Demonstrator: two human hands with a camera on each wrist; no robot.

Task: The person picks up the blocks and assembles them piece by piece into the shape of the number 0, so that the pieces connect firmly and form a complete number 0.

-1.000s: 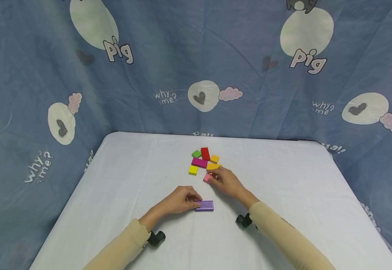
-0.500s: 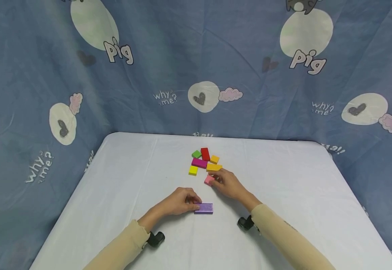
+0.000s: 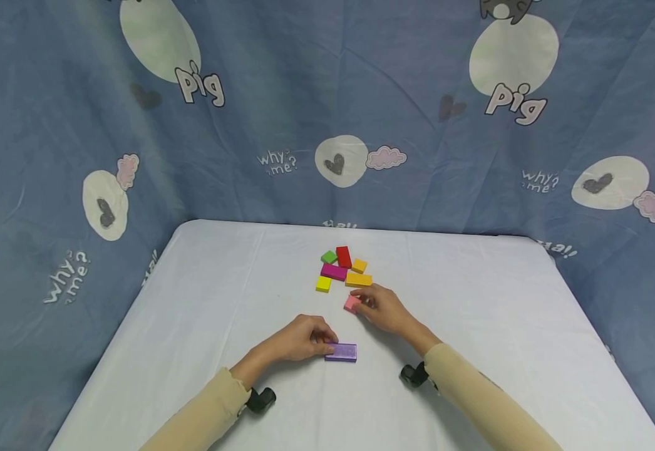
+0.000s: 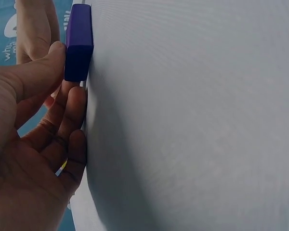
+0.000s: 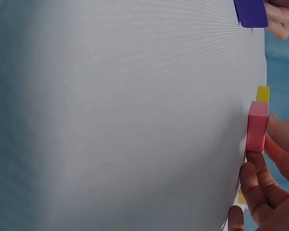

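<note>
My left hand (image 3: 299, 338) pinches the left end of a purple rectangular block (image 3: 343, 352), which lies flat on the white table. In the left wrist view the thumb presses the near side of the purple block (image 4: 80, 43), and the other fingers curl close to the tabletop. Farther back, my right hand (image 3: 384, 308) holds a small pink block (image 3: 351, 304) between thumb and fingers, just in front of the other blocks. The right wrist view has the pink block (image 5: 257, 126) at the fingertips, low over the cloth.
Behind the pink block lie an orange bar (image 3: 358, 280), a magenta bar (image 3: 334, 271), a yellow square (image 3: 323, 285), a red bar (image 3: 344, 257), a green piece (image 3: 329, 257) and a small orange piece (image 3: 359, 266). A blue printed curtain (image 3: 339, 94) hangs behind the white table (image 3: 463, 300).
The pink block has slid toward me and slightly right with my right hand, away from the orange bar. My left hand has drawn the purple block a little nearer.
</note>
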